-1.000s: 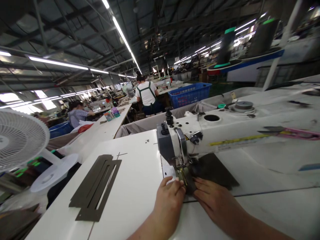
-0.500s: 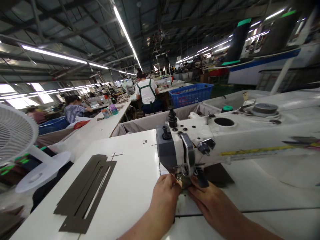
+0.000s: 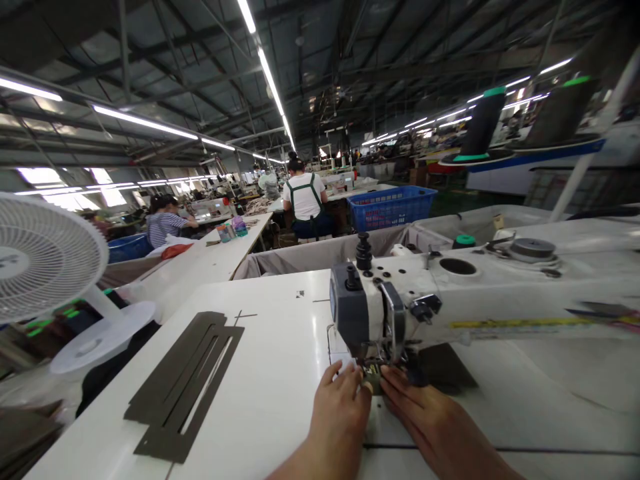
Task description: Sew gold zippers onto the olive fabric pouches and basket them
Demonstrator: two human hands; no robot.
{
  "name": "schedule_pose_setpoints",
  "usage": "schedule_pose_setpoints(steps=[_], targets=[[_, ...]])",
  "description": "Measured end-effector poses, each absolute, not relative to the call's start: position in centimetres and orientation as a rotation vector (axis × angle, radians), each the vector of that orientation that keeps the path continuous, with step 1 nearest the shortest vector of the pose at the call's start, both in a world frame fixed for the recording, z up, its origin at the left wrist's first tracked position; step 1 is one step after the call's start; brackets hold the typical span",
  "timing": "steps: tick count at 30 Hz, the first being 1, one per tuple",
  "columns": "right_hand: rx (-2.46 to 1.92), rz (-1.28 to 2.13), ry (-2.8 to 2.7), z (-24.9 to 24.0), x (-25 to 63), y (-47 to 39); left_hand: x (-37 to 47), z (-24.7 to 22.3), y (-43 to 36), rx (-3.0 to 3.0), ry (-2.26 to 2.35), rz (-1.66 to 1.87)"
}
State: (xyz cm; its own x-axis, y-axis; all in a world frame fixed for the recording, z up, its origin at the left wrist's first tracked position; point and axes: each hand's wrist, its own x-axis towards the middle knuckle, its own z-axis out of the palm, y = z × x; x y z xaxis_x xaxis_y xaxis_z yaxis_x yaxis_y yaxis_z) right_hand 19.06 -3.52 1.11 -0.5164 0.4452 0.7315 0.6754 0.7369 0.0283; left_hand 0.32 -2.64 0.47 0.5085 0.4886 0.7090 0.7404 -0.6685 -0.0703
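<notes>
A sewing machine [image 3: 367, 307] stands in front of me, its head over the white worktop. Under its presser foot is a small olive-brown piece [image 3: 373, 379]; my hands and the foot partly cover it. My left hand [image 3: 341, 408] lies at the piece's left side, fingers stretched and apart, one fingertip touching its edge. From the right, my right hand [image 3: 425, 408] lies flat with fingers extended, the tips against the piece beside the foot. A dark flat panel [image 3: 446, 368] shows beyond my right hand, under the machine arm; whether it joins the small piece is hidden.
Dark slotted panels [image 3: 185, 380] lie stacked on the left of the worktop [image 3: 270, 373]. A white fan [image 3: 100, 310] stands at far left. Scissors [image 3: 605, 313] rest on the machine arm. Behind are a cloth-lined trough [image 3: 300, 250], a blue crate [image 3: 393, 205] and people seated at tables.
My left hand's fingers have gone from bunched to stretched and apart beside the foot. My right hand stays by the piece. The whole view has shifted slightly.
</notes>
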Motion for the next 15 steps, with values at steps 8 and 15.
schedule_pose_setpoints(steps=[8, 15], targets=[[-0.919, -0.437, -2.271, 1.2, 18.4, -2.7, 0.5, 2.0, -2.3, -2.528, -1.003, -0.861], [-0.93, -0.411, -2.256, 2.2, 17.9, -3.0, 0.4, 2.0, -2.1, -2.569, -1.025, -0.811]])
